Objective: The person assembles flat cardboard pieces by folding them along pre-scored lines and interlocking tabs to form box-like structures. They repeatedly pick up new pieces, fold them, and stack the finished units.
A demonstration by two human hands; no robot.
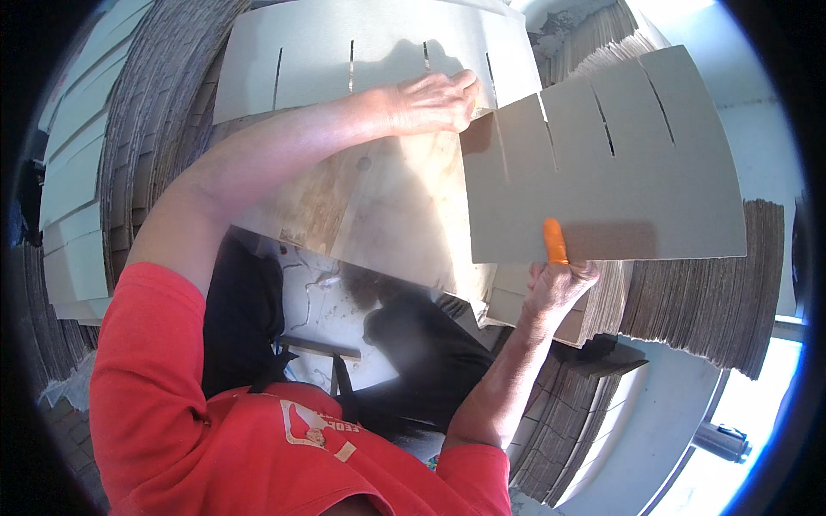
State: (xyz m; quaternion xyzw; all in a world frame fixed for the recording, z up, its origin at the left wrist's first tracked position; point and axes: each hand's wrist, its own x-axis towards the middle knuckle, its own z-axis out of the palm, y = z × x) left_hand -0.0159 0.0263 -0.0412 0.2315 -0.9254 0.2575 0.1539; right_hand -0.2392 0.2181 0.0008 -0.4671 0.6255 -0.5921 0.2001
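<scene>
A grey slotted cardboard sheet (pixel 602 193) is held up at the right in my right hand (pixel 559 288). An orange finger cover is on its thumb, which presses on the sheet's face near the lower edge. The fingers are behind and below that edge. My left hand (pixel 434 101) reaches across the table, its fingers curled closed beside the sheet's upper left corner. What lies between those fingertips is hidden. Behind this hand, a pale slotted cardboard sheet (pixel 318 64) lies at the far side of the table, with the hand's shadow on it.
A wooden tabletop (pixel 344 193) lies before me, above my knees. Tall stacks of cardboard (pixel 163 112) stand at the left. More cardboard stacks (pixel 701 288) are at the right, with another stack (pixel 564 421) lower down and one (pixel 594 43) at the back.
</scene>
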